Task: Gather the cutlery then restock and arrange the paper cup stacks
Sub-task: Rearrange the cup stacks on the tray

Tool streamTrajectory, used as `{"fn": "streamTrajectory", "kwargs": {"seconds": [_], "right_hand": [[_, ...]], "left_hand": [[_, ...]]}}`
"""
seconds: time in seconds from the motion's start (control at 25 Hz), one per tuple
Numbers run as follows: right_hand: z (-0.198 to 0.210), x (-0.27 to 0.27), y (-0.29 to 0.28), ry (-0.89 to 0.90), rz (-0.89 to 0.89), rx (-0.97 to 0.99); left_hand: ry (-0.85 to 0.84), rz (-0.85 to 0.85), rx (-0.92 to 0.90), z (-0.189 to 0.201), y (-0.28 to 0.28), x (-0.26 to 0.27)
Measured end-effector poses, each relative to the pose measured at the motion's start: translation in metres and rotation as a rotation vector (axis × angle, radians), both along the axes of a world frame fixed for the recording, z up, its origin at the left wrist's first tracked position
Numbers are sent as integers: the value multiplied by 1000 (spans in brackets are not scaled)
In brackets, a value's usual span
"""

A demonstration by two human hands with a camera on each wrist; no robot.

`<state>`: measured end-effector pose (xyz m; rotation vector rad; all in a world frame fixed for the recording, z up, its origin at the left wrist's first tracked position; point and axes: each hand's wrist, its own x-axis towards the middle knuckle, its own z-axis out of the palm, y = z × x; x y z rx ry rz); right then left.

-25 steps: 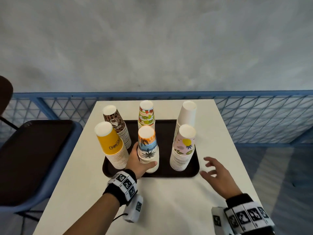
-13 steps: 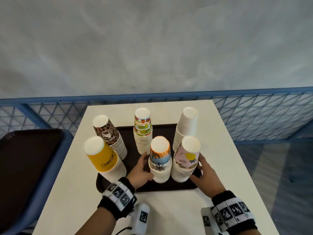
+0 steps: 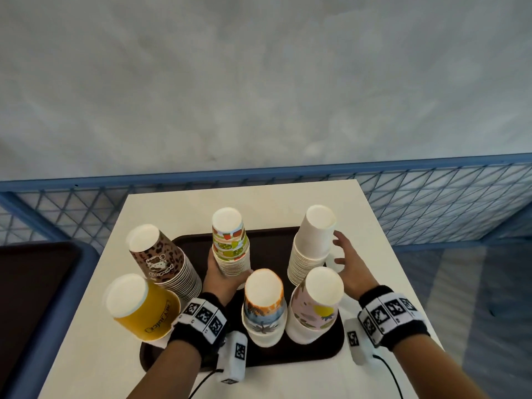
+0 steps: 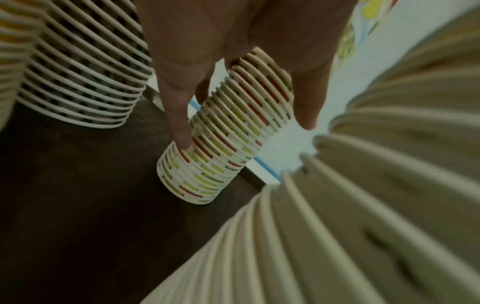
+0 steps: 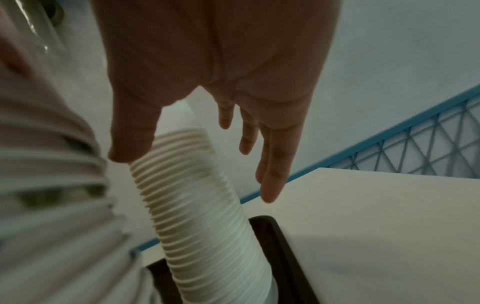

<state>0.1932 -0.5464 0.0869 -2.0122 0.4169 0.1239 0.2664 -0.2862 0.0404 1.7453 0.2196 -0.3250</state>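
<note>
- Six upturned cup stacks stand upright on the dark tray [image 3: 288, 357], bases up.
- The left hand [image 3: 220, 279] wraps the fruit-print stack [image 3: 230, 246] at mid-back.
- The right hand [image 3: 349, 262], fingers spread and holding nothing, sits just beside the white stack [image 3: 312, 243] at back right.

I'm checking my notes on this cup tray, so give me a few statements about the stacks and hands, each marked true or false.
1. Six cup stacks stand on the tray. True.
2. The left hand grips the fruit-print stack. True.
3. The right hand grips the yellow stack. False: it is open, fingers spread, beside the white stack.
4. The cups stand mouth up. False: they are upside down, bases on top.
5. The yellow stack is at the near left of the tray. True.
</note>
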Motion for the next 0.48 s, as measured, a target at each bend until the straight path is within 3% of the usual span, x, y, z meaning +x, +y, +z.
{"fn": "streamTrajectory", "kwargs": {"seconds": [0.16, 0.48], "right_hand": [[-3, 23, 14, -36, 5, 101], [-10, 67, 4, -49, -62, 31]], "left_hand": [[39, -53, -43, -7, -9, 24], [16, -344, 5, -3, -27, 64]]}}
